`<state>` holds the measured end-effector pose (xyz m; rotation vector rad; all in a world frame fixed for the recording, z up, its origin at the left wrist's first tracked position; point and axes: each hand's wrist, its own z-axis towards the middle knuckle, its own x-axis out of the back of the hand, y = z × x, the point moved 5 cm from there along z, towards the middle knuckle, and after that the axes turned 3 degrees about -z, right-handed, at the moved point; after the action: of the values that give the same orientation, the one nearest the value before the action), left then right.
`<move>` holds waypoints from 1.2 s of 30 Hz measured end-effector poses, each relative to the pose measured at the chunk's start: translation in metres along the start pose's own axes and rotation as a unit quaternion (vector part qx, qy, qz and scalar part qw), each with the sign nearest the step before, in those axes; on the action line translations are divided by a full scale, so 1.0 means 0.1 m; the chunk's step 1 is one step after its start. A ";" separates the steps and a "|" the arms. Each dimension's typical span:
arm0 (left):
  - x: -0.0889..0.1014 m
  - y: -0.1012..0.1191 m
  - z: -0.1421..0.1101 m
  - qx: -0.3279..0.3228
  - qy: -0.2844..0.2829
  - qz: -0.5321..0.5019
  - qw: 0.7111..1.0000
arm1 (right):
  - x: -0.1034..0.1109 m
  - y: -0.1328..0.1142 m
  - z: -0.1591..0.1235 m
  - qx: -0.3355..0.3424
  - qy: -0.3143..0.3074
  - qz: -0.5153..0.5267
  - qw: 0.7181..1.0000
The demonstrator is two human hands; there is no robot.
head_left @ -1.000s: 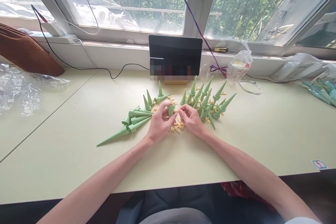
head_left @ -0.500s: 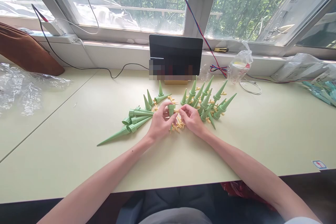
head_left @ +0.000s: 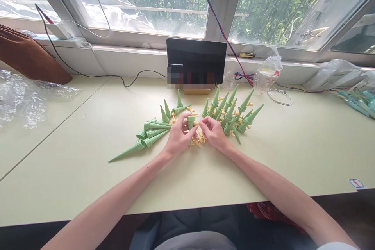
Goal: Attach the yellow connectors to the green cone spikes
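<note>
My left hand is closed around a green plastic watering spike, its wide collar up and its point downward. My right hand pinches a small yellow valve against the side of that spike, just below the collar. Fingers partly cover where the two meet. Under and between the hands lie several loose yellow valves. Left of my left hand is a group of green spikes, most lying down. Right of my right hand, several spikes with yellow valves stand point up, close together.
A dark tablet on a small stand is at the back of the table. Clear plastic wrap and a brown bag are at the left. A clear bag, a white cable and blue-green items are at the right.
</note>
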<state>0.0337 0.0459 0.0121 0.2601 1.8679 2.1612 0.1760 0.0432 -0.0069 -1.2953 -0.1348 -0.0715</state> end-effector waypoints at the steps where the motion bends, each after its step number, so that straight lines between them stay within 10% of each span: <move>1: 0.00 0.01 0.00 0.006 0.003 -0.008 1.000 | 0.00 -0.01 0.00 0.000 0.003 0.001 1.000; 21: 0.04 -0.08 0.05 0.164 0.000 -0.162 0.973 | 0.01 -0.23 -0.07 0.135 0.067 -0.182 0.972; 36: 0.01 -0.09 0.06 0.149 -0.017 -0.197 0.969 | 0.04 -0.22 -0.06 0.120 0.111 -0.212 0.963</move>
<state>0.0352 0.0528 0.0041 -0.0188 2.0193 1.6080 0.1779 0.0315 0.0127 -0.9904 -0.2192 -0.5505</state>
